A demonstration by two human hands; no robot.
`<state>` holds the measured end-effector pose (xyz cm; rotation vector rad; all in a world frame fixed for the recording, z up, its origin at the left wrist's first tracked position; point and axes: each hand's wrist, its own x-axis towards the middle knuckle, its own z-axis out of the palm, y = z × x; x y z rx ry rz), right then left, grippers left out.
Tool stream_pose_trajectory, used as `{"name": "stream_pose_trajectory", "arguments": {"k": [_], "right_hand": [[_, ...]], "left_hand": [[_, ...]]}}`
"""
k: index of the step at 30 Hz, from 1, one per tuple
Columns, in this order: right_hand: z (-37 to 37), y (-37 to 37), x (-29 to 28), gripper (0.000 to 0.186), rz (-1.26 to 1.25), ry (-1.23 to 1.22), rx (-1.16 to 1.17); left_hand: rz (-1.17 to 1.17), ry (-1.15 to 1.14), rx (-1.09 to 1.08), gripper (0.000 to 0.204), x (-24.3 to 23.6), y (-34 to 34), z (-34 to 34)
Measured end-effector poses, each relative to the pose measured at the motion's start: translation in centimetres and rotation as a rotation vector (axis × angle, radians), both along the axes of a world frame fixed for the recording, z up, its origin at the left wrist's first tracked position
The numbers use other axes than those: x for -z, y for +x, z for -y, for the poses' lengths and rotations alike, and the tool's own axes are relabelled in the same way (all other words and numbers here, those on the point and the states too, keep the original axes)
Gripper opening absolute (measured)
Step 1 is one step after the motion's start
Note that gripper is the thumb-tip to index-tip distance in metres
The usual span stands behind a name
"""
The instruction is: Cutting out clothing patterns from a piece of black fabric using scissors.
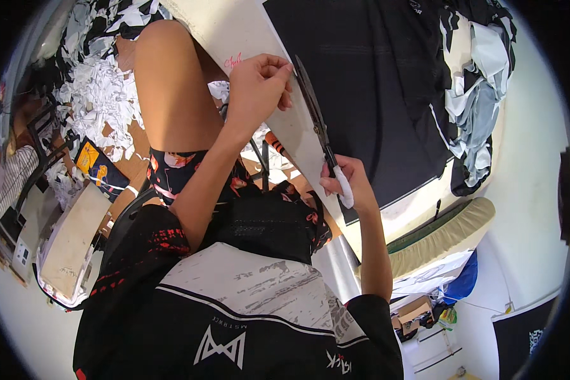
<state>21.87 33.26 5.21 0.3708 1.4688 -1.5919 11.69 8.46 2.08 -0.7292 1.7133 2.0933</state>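
A large piece of black fabric (pixel 373 95) with a thin white edge lies over the pale table (pixel 253 28). My right hand (pixel 354 183) is closed around the handles of long dark scissors (pixel 315 111), whose handle has white wrapping. The blades point away from me along the fabric's left edge and look nearly together. My left hand (pixel 258 88) hovers left of the blade tips, thumb and fingers pressed together at the fabric's edge. Whatever sits in that pinch is too small to make out.
White and grey fabric scraps (pixel 478 95) are heaped on the table's right side. Many white cuttings (pixel 98 95) cover the floor at left, beside my bare knee (pixel 171 82). A beige-covered padded board (pixel 446 231) stands near the table's front right. Another person sits at far left.
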Motion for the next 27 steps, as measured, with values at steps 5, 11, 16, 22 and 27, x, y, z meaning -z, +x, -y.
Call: {"name": "stream_pose_trajectory", "arguments": {"k": [5,11,16,22,27], "right_hand": [[0.9,-0.2,0.0,0.027,0.005,0.037,0.021],[1.4,-0.1,0.4,0.024,-0.031,0.12,0.014],[1.6,0.0,0.5,0.026,-0.028,0.134,0.031],[1.6,-0.8,-0.1,0.031,-0.033,0.052,0.044],[1.8,-2.3,0.2,0.023,-0.075,0.074,-0.036]], "left_hand": [[0.006,0.027,-0.011,0.015,0.1,0.0,0.2],[0.025,0.045,-0.016,0.017,-0.1,0.0,0.3],[0.012,-0.02,-0.001,0.016,-0.3,0.0,0.1],[0.009,-0.05,0.007,0.015,-0.1,0.0,0.3],[0.015,0.014,0.001,0.014,0.1,0.1,0.7]]}}
